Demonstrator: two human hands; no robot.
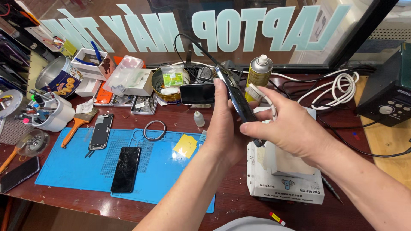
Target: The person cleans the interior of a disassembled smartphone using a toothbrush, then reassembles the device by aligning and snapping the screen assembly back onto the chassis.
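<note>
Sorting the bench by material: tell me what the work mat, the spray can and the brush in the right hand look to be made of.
Work mat: probably silicone or soft rubber; matte blue, moulded grid and recesses.
Spray can: likely metal; glossy yellow body, silvery shoulder, white plastic-looking nozzle.
Brush, held in the right hand: seemingly white plastic handle with pale bristles, type unclear.

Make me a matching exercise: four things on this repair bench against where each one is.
1. white toothbrush
2. cracked black phone screen
3. yellow spray can
4. orange-handled paintbrush

a. lying on the blue work mat
b. standing by the window
c. in the right hand
d. on bare wood, left of the mat

Pairs: 1-c, 2-a, 3-b, 4-d
</note>
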